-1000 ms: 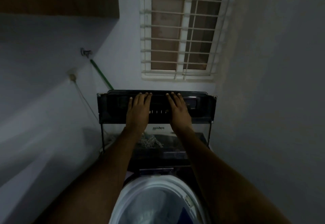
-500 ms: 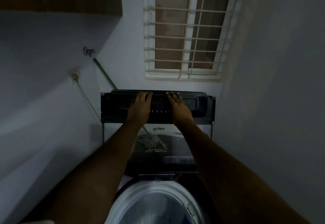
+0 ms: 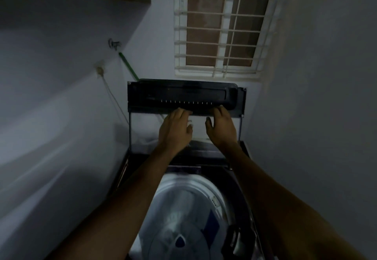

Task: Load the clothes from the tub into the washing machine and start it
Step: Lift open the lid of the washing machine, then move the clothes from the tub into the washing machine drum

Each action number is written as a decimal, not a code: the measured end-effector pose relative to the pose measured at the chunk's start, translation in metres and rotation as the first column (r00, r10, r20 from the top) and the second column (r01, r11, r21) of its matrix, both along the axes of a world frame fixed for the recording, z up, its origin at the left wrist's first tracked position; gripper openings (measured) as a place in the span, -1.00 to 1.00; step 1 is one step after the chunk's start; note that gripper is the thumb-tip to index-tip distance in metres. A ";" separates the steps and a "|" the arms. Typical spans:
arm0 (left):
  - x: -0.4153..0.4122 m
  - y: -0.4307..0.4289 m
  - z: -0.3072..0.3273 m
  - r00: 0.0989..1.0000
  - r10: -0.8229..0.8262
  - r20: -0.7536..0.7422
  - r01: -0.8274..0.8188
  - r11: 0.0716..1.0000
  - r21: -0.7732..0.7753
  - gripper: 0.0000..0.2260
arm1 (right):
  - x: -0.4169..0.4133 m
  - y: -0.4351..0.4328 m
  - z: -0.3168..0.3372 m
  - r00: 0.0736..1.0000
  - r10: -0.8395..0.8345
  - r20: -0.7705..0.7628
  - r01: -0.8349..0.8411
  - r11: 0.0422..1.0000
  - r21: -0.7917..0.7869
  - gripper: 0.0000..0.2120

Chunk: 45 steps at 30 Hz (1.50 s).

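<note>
Left hand (image 3: 175, 130) and right hand (image 3: 221, 129), fingers spread, flat on raised dark glass washer lid (image 3: 183, 98), white drum (image 3: 189, 215) near.

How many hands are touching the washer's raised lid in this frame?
2. The left hand and the right hand sit side by side on the lid, fingertips at the lower edge of its dark band. No other hands show.

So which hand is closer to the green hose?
Left. The left hand is on the lid's edge on the green hose's side; the right hand is farther along.
</note>
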<state>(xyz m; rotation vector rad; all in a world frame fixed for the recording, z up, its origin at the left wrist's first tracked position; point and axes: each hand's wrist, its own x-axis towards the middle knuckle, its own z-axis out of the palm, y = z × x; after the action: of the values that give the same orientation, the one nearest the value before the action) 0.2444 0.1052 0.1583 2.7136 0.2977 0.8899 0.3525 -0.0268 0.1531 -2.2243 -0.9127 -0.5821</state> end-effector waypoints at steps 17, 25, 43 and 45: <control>-0.142 -0.181 -0.080 0.993 -0.084 -0.085 0.093 0.989 0.113 -0.53 | -0.167 -0.206 -0.068 0.983 -0.168 -0.073 0.153 0.972 -0.179 -0.51; -0.179 -0.279 -0.101 0.971 -0.188 -0.148 0.205 0.972 0.114 -0.50 | -0.216 -0.315 -0.103 0.966 -0.235 -0.110 0.215 0.963 -0.165 -0.55; -0.100 -0.523 -0.228 0.901 -0.258 -0.348 0.252 0.966 -0.062 -0.58 | -0.155 -0.575 -0.211 0.911 -0.235 -0.339 0.090 0.916 -0.392 -0.49; -0.087 -0.533 -0.249 0.891 -0.271 -0.364 0.239 0.962 -0.131 -0.61 | -0.142 -0.587 -0.234 0.905 -0.221 -0.365 0.061 0.914 -0.402 -0.50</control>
<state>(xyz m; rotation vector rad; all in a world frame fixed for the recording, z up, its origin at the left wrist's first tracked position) 0.1576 -0.4274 -0.0907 2.7452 0.0441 0.2693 0.2109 -0.6134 -0.0810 -2.6431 -0.6880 0.0155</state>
